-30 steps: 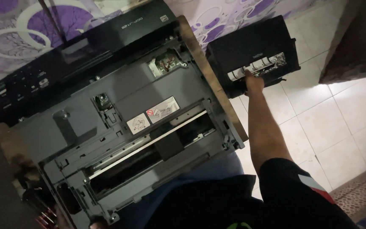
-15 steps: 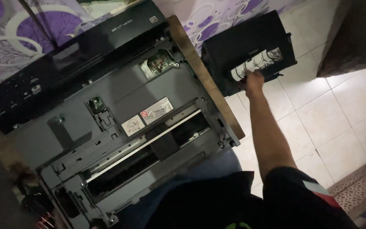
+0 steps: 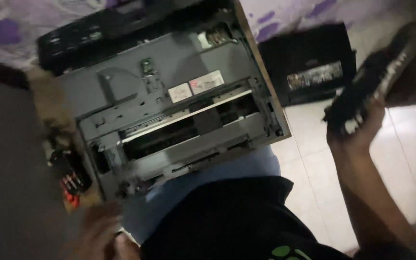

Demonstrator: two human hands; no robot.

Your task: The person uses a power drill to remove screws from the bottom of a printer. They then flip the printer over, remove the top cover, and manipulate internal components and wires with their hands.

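Here, at the right edge of the frame, I hold a long black printer part [image 3: 371,86] raised above the tiled floor [image 3: 400,168], my right hand [image 3: 357,132] wrapped round its lower end, fingers closed on it; motion blur hides its detail; just left of it, upper right, a black tray unit [image 3: 309,62] lies on the floor; centre frame, the opened grey printer [image 3: 174,110] rests on a wooden board [image 3: 271,103]; lower left, my left hand [image 3: 97,236] is blurred, its grip undeterminable; beside it, red-handled tools [image 3: 71,185].
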